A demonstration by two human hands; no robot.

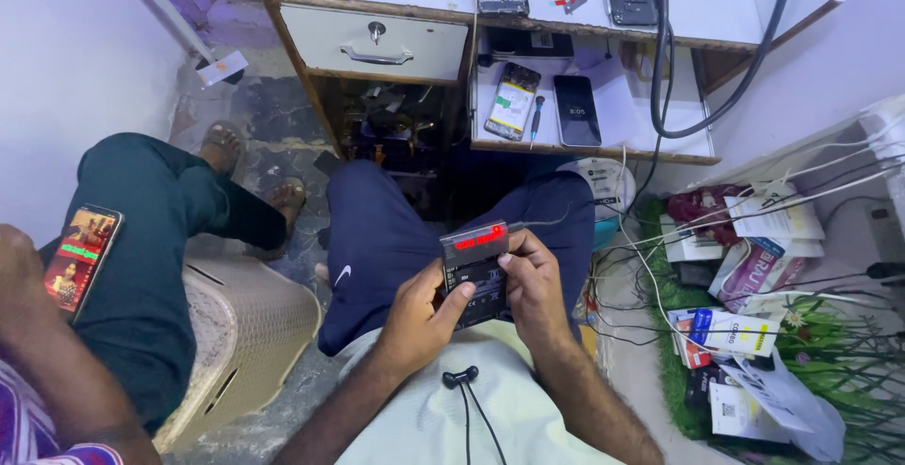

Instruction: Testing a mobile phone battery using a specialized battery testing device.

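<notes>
A: Item one, nearest the camera?

B: Black earbuds, lying on the pale shirt, their cords running down toward the near edge.

A: Item two?

B: Left hand, fingers curled around the left side of a black phone battery, thumb pressed on its face. Right hand, clasped on the battery's right edge, a fingertip on the small black tester sitting at the battery's far end (its red display lit). Both are held above the lap, over the dark blue shorts.

A: Far side?

B: Wooden desk with a drawer; on its lower shelf an opened phone, a screwdriver just beside it, then a dark phone. A thick black cable loops down at the right.

A: Right?

B: Boxes and packets heaped on the floor among thin white wires.

A: Left?

B: Another person, seated, green trousers, a lit phone resting on the thigh; a cream woven stool between the two.
</notes>
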